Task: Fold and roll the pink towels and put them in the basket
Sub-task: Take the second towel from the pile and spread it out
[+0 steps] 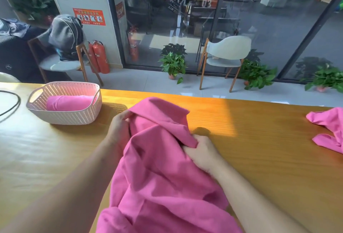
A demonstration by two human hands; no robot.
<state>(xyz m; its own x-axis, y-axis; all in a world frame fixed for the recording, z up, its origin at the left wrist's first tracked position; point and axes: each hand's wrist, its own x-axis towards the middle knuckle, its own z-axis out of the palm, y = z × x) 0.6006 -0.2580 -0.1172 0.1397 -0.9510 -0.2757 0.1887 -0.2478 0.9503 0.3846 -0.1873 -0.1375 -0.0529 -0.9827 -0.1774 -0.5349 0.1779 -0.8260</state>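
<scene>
Both hands, left (118,130) and right (201,154), apparently grip the pink towel (159,177) between them.

A large bright-pink cloth towel (159,173) lay crumpled and unfolded across the near middle of the wooden table, its folds bunched upward and its lower part spilling toward the near edge. A white woven-pattern plastic basket (74,116) with cut-out handles stood upright on the table to the left, well apart from that towel — inside it lay one rolled pink towel (69,103), on its side along the basket's length. A third pink towel (328,128) sat rumpled at the table's far right edge, partly cut off by the frame.
</scene>
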